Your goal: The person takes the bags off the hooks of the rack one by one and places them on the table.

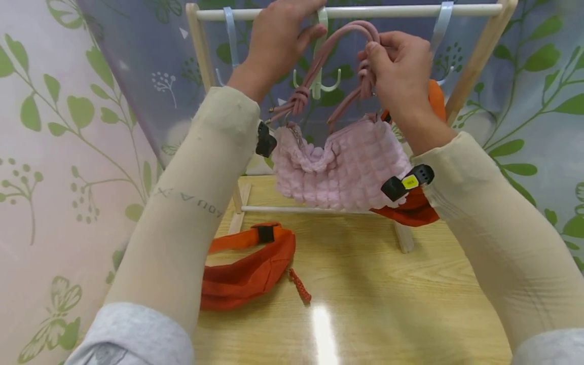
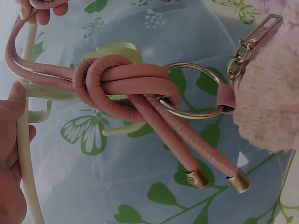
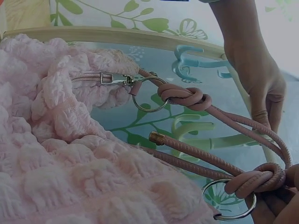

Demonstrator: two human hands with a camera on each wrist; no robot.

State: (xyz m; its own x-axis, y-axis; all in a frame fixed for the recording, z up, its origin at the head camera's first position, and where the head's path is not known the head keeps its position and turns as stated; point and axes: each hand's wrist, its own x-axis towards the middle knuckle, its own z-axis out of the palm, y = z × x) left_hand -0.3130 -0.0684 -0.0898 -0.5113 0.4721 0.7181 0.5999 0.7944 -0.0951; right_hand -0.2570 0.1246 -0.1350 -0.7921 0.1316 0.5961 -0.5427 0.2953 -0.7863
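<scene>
A: Where is the main thing, and what holds it?

B: A puffy pink bag (image 1: pixel 360 162) hangs above the counter (image 1: pixel 365 314), below the white rail (image 1: pixel 388 10) of a wooden rack (image 1: pixel 481 56). The right hand (image 1: pixel 401 71) has thumb and fingers clamped on its strap (image 1: pixel 326 48), close to one knot.

A: And the left hand (image 1: pixel 283 35)?

B: Up at the rail, thumb against the top of a green hook (image 1: pixel 318 86). The other fingers are mostly hidden, so I cannot tell whether they are together or apart.

A: How far along does it look?

B: Partway, I judge. The bag is off the counter, but its strap passes in front of the green hook and sits on neither visible prong. Seating it and letting go seem left.

A: Anything else?

B: One orange bag (image 1: pixel 417 213) appears to hang behind, at right, its fastening unseen. An orange waist bag (image 1: pixel 248 279) lies on the counter, unhung.
</scene>
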